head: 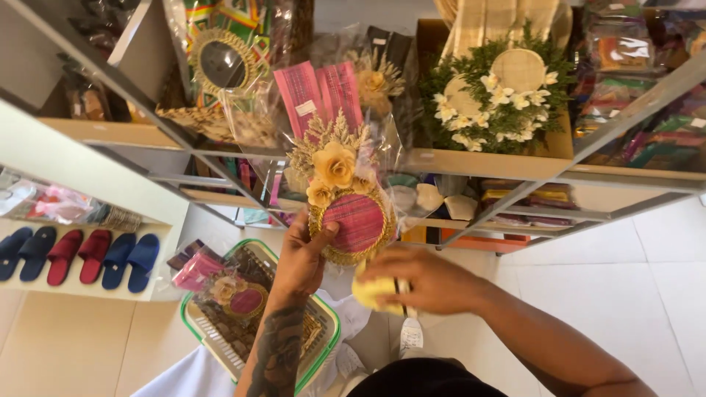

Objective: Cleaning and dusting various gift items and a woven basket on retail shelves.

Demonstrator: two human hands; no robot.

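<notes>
Gripping round woven pink ornament (357, 224), left hand (303, 257); right hand (426, 279) clutching soft yellow cloth (371, 292)

Right hand (434, 279) fingers hide most of yellow cloth (373, 292); motion-blurred.

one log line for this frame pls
left hand: holds wrapped pink woven fan | right hand: yellow cloth | basket below

Metal-framed shelf unit (515, 158) with wooden boards: top board carries a round woven mirror (222, 64) and a white-flower wreath (494, 95). White side shelf (81, 290): row of blue and red slippers (77, 257). Tiled floor (625, 294): green-rimmed basket (323, 353).
</notes>
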